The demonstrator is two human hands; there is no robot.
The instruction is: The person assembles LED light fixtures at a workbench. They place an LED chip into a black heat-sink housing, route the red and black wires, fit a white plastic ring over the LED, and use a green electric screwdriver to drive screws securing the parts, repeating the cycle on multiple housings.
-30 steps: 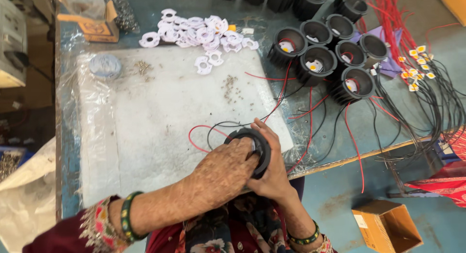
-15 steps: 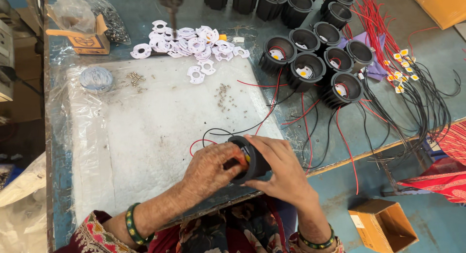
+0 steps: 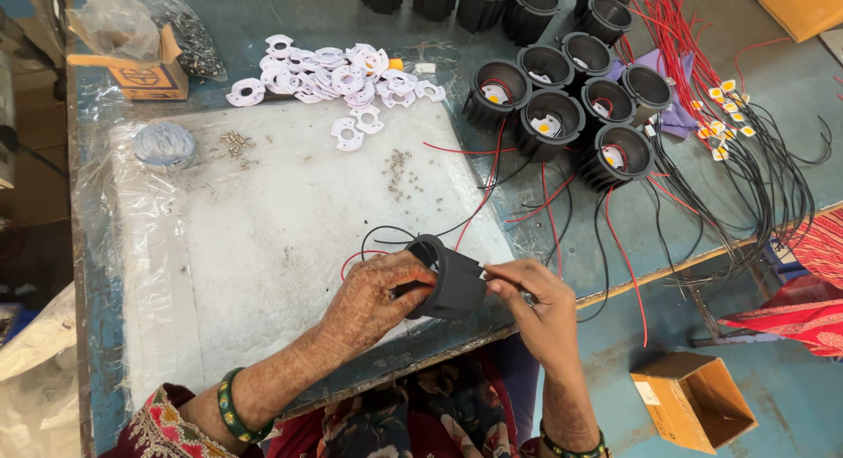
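- Hands: left hand (image 3: 373, 295) grips black housing (image 3: 452, 278); right hand (image 3: 536, 304) pinches at its rim.
- Advice: steady housing, keep wires (image 3: 386, 238) untangled.

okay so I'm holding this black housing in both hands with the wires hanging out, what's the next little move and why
Probably draw the wires through with the right hand while the left hand steadies the black housing. The housing lies tilted on its side over the white mat, the right fingertips pinch at its rear end, and its red and black wires loop loose behind, unlike the seated housings farther back.
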